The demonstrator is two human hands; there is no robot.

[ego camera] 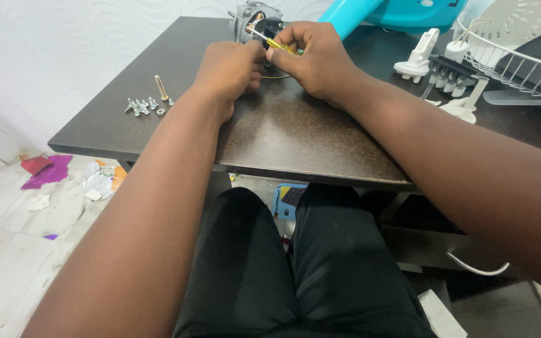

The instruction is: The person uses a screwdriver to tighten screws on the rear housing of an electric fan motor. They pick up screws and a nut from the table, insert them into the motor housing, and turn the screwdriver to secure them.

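Nearest, I am looking down at black-trousered legs (pixel 295 275) and the dark table (pixel 295 138) edge, with both forearms reaching away from me. Further out, my left hand (pixel 230 69) is curling shut against the motor (pixel 255 22), steadying it near the far table edge. My right hand (pixel 317 59) is pinching a yellow screwdriver (pixel 277 44), its shaft angling up-left into the motor. I judge the tip could be slipping off and jabbing my left fingers, since they are sitting so close. To the left, loose screws (pixel 142 106) and a brass shaft (pixel 161 87) are lying unboxed near the edge and could be rolling off. Farthest right, a white wire guard (pixel 515 66) is cradling a pale grey blade (pixel 521 25).
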